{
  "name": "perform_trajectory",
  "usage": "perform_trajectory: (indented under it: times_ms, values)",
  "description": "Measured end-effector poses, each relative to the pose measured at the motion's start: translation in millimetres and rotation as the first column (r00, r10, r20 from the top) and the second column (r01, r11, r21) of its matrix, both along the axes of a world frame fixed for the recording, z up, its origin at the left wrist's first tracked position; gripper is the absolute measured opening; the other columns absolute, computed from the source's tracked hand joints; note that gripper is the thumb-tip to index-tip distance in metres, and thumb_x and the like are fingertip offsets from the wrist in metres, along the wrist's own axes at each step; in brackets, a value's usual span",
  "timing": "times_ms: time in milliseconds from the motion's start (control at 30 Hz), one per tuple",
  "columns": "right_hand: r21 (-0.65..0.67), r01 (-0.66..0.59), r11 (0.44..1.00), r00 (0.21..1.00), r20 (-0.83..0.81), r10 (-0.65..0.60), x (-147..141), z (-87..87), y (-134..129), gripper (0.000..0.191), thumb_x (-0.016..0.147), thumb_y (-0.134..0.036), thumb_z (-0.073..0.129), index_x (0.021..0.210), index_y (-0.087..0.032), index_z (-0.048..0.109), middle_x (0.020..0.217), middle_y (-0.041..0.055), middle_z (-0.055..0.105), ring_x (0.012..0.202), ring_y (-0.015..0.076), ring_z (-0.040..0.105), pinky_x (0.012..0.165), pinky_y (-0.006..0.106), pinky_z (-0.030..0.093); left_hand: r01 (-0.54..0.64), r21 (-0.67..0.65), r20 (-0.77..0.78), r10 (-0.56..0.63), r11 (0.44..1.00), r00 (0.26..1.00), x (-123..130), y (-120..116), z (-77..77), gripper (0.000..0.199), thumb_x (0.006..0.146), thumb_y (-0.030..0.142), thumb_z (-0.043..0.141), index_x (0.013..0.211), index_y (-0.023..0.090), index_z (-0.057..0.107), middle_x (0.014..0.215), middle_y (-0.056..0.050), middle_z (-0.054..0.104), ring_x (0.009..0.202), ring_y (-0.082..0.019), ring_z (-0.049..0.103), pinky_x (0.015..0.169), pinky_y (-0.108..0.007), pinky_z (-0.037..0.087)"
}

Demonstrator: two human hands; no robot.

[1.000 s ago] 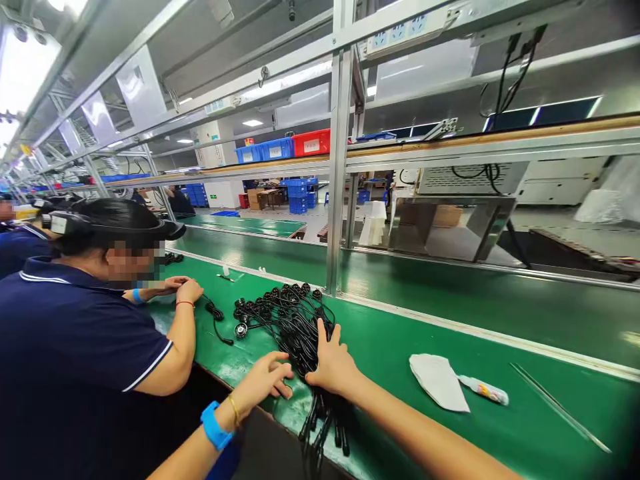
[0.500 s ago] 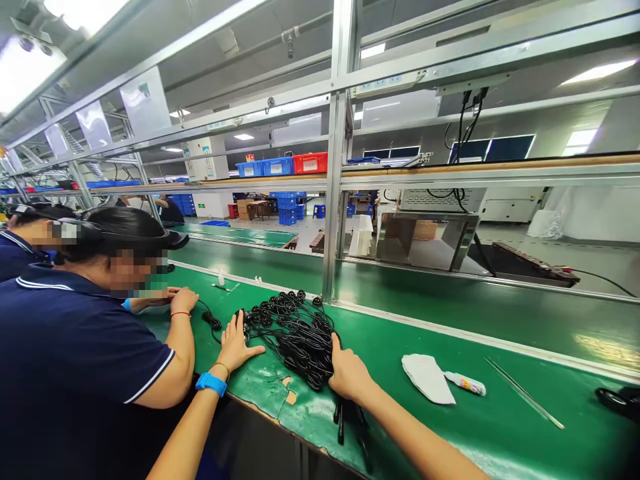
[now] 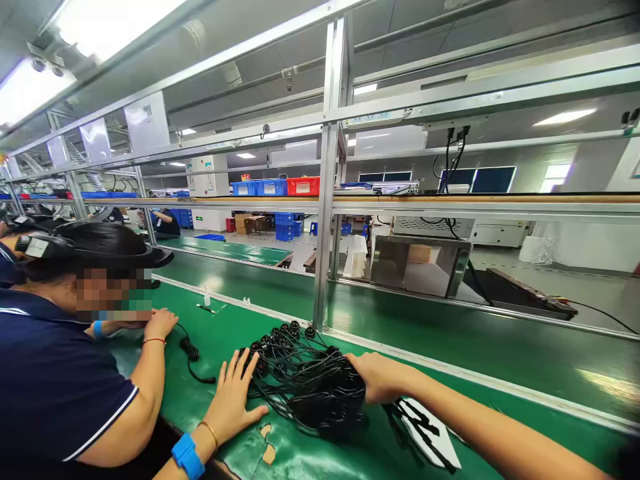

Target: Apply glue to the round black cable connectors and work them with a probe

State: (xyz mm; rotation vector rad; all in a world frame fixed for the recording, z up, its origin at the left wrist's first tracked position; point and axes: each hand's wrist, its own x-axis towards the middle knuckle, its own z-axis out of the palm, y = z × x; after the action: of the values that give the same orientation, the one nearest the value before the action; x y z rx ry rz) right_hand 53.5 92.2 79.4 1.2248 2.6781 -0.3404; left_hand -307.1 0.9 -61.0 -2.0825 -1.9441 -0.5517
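Dragged rightward since the last look, my cable bundle (image 3: 320, 393) is sitting further along the green belt (image 3: 300, 460), and its black plug ends (image 3: 400, 417) are now lying across the white cloth (image 3: 440, 453), which they were clear of before. My hands are apart, one on each side of the bundle. My right hand (image 3: 377, 377) is cupping the bundle's right end, pressing down on the black loops. My left hand (image 3: 234, 403) is open, fingers spread, resting on the belt just beside the round connectors (image 3: 280, 335) and not gripping them. A blue wristband (image 3: 187, 455) and a thin gold bangle (image 3: 210, 435) are sitting on my left wrist. Torn tan patches (image 3: 267, 453) are showing in the belt just below that hand. To my left, a co-worker (image 3: 55, 373) in a navy polo is leaning over the belt, one hand (image 3: 161, 325) resting near a small coil of black cable (image 3: 189, 349). Beyond the belt, an aluminium post (image 3: 325, 200) is rising, and a red crate (image 3: 303, 186) is sitting beside blue crates (image 3: 257, 188) on a shelf.
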Motion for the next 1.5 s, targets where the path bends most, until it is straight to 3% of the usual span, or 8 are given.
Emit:
perform_trajectory:
  times_ms: [233, 433, 600, 867, 1033, 1133, 1267, 1500]
  values:
    - [-0.044, -0.117, 0.992, 0.979, 0.162, 0.123, 34.4, 25.0, 49.0, 0.062, 0.057, -0.029, 0.079, 0.116, -0.021, 0.06, 0.1, 0.0076, 0.072, 0.09, 0.0312, 0.068, 0.071, 0.034, 0.05, 0.107, 0.008, -0.092, -0.105, 0.994, 0.99, 38.0, -0.8, -6.1, 0.084, 0.084, 0.048, 0.06, 0.156, 0.028, 0.023, 0.162, -0.01, 0.029, 0.148, -0.038, 0.027, 0.117, -0.06, 0.023]
    - [-0.091, -0.15, 0.985, 0.963, 0.213, 0.166, 55.2, 29.9, 84.3, 0.068, 0.06, -0.032, 0.083, 0.121, -0.019, 0.058, 0.101, 0.0073, 0.071, 0.086, 0.0235, 0.068, 0.076, 0.037, 0.052, 0.065, -0.006, -0.103, -0.065, 0.998, 0.993, 63.9, 3.8, -15.8, 0.067, 0.089, 0.045, 0.052, 0.151, 0.027, 0.037, 0.157, -0.009, 0.04, 0.143, -0.036, 0.036, 0.114, -0.062, 0.027]
    - [-0.044, -0.185, 0.982, 0.973, 0.13, 0.189, 79.6, 26.3, 105.3, 0.072, 0.052, -0.022, 0.083, 0.12, -0.027, 0.061, 0.095, 0.003, 0.073, 0.087, 0.0261, 0.069, 0.074, 0.032, 0.049, 0.099, 0.093, -0.154, -0.084, 0.991, 0.985, 86.5, 6.3, -23.3, 0.077, 0.086, 0.041, 0.054, 0.155, 0.041, 0.019, 0.15, -0.006, 0.05, 0.133, -0.036, 0.051, 0.106, -0.064, 0.037]
    - [-0.006, -0.199, 0.98, 0.978, -0.065, 0.198, 137.6, -4.3, 128.8, 0.09, 0.057, -0.016, 0.073, 0.141, -0.034, 0.048, 0.111, 0.0046, 0.072, 0.103, 0.0305, 0.067, 0.085, 0.036, 0.046, 0.103, 0.16, -0.248, -0.061, 0.982, 0.967, 126.6, 14.7, -33.4, 0.083, 0.086, 0.038, 0.053, 0.156, 0.043, 0.007, 0.138, -0.009, 0.061, 0.122, -0.037, 0.059, 0.097, -0.065, 0.041]
    - [-0.029, -0.158, 0.987, 0.972, -0.182, 0.151, 168.7, -35.1, 132.6, 0.096, 0.058, -0.014, 0.071, 0.146, -0.037, 0.042, 0.126, 0.0039, 0.066, 0.113, 0.0306, 0.063, 0.091, 0.036, 0.045, 0.118, 0.131, -0.242, -0.084, 0.984, 0.967, 140.2, 20.3, -35.4, 0.065, 0.087, 0.04, 0.054, 0.15, 0.039, 0.036, 0.141, -0.007, 0.059, 0.127, -0.035, 0.055, 0.106, -0.06, 0.037]
    - [-0.037, -0.118, 0.992, 0.961, -0.255, 0.105, 181.6, -56.4, 129.1, 0.096, 0.059, -0.016, 0.071, 0.148, -0.035, 0.04, 0.13, 0.0032, 0.064, 0.115, 0.029, 0.061, 0.095, 0.035, 0.045, 0.092, 0.13, -0.25, -0.057, 0.987, 0.967, 149.4, 17.8, -25.9, 0.053, 0.088, 0.04, 0.053, 0.141, 0.035, 0.052, 0.141, -0.008, 0.059, 0.128, -0.032, 0.054, 0.109, -0.057, 0.036]
    - [-0.023, -0.051, 0.998, 0.941, -0.336, 0.04, 192.0, -79.9, 122.2, 0.09, 0.063, -0.017, 0.065, 0.149, -0.029, 0.039, 0.137, 0.0051, 0.059, 0.121, 0.0289, 0.058, 0.098, 0.036, 0.044, 0.086, 0.087, -0.265, -0.06, 0.992, 0.962, 164.1, 10.6, -3.6, 0.051, 0.09, 0.038, 0.053, 0.141, 0.034, 0.052, 0.141, -0.007, 0.058, 0.127, -0.03, 0.054, 0.11, -0.052, 0.037]
    - [-0.021, -0.004, 1.0, 0.926, -0.378, -0.004, 192.2, -86.7, 119.1, 0.08, 0.07, -0.014, 0.064, 0.145, -0.031, 0.043, 0.134, 0.0025, 0.061, 0.119, 0.0274, 0.059, 0.102, 0.037, 0.043, 0.078, 0.022, -0.22, -0.071, 0.997, 0.973, 162.9, 20.0, 7.5, 0.049, 0.092, 0.036, 0.051, 0.14, 0.03, 0.054, 0.141, -0.012, 0.057, 0.129, -0.031, 0.052, 0.112, -0.052, 0.036]
